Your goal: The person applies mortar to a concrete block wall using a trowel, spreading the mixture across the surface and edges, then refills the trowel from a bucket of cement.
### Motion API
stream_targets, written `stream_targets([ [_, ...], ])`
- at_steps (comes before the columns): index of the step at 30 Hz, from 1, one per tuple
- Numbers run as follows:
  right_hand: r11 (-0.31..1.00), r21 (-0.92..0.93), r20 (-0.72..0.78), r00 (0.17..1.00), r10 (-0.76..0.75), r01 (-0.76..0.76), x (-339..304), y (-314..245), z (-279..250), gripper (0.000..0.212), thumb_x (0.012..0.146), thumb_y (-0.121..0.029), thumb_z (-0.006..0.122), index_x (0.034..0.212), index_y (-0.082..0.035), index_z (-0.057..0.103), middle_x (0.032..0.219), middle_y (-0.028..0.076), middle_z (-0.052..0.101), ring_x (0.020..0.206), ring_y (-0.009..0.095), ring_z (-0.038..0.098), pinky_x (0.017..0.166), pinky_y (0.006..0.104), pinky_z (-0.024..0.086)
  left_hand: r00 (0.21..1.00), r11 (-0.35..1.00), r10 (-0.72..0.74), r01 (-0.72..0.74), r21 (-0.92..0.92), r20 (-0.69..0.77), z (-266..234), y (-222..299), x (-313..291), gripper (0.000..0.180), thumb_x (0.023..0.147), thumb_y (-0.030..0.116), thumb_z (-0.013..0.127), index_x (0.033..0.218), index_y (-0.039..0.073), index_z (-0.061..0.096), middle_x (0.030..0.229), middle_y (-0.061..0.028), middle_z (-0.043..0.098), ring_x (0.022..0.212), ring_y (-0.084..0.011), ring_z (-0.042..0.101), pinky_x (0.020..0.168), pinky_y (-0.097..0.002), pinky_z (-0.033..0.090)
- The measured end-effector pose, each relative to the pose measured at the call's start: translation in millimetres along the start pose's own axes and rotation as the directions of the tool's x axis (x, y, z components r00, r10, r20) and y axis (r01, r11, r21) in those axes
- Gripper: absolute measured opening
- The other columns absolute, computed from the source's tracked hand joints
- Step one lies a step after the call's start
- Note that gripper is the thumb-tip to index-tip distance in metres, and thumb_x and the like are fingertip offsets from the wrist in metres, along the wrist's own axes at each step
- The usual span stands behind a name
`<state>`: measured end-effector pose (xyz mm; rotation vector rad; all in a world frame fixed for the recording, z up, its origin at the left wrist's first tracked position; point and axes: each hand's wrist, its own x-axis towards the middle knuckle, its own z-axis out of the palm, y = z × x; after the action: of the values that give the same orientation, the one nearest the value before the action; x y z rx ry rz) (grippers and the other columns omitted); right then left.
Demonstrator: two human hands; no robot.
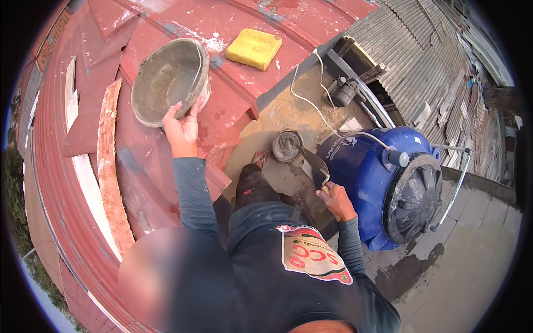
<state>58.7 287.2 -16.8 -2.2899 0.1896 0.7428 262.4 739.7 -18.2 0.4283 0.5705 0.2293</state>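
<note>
My left hand [183, 130] grips the near rim of a grey, cement-smeared bucket [158, 83], tilted over the red roof so that its inside shows. A thin wire handle crosses its mouth. In my right hand [337, 202] is a trowel [314, 165], held by its handle, its blade pointing away from me. Beyond the blade, a small round container [287, 145] of wet grey mortar stands on the floor by my feet; the trowel's tip reaches its edge, but I cannot tell whether they touch. A yellow sponge [254, 49] lies on the roof to the right of the bucket.
A big blue tank [361, 183] lies close to my right hand, with a white hose [311, 105] running past it. A small pump [343, 91] sits behind. Red roof sheets [133, 161] and a wooden plank [108, 155] are on the left; corrugated roofing [411, 50] is far right.
</note>
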Motion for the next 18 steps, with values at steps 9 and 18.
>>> stream_targets([
  [9, 0.991, 0.077, 0.015, 0.994, 0.105, -0.106, -33.1, 31.0, 16.9, 0.037, 0.088, -0.023, 0.073, 0.102, 0.01, 0.067, 0.091, 0.034, 0.067, 0.093, 0.049, 0.068, 0.079, 0.0491, 0.053, 0.98, 0.996, 0.077, -0.084, 0.029, 0.185, 12.1, 1.5, -43.8, 0.047, 0.092, -0.009, 0.055, 0.137, -0.012, 0.04, 0.138, -0.0288, 0.052, 0.123, -0.0459, 0.059, 0.098, -0.0558, 0.06],
  [18, 0.997, 0.049, -0.097, 0.994, -0.057, 0.062, -35.3, 110.5, 50.6, 0.037, 0.091, -0.024, 0.07, 0.105, 0.01, 0.063, 0.089, 0.034, 0.066, 0.09, 0.051, 0.066, 0.079, 0.052, 0.052, 0.978, 0.972, -0.205, 0.199, -0.125, -0.043, -25.9, 62.7, 24.3, 0.091, 0.091, -0.011, 0.048, 0.158, 0.0, -0.013, 0.161, -0.0387, -0.018, 0.144, -0.0703, 0.009, 0.103, -0.051, 0.057],
])
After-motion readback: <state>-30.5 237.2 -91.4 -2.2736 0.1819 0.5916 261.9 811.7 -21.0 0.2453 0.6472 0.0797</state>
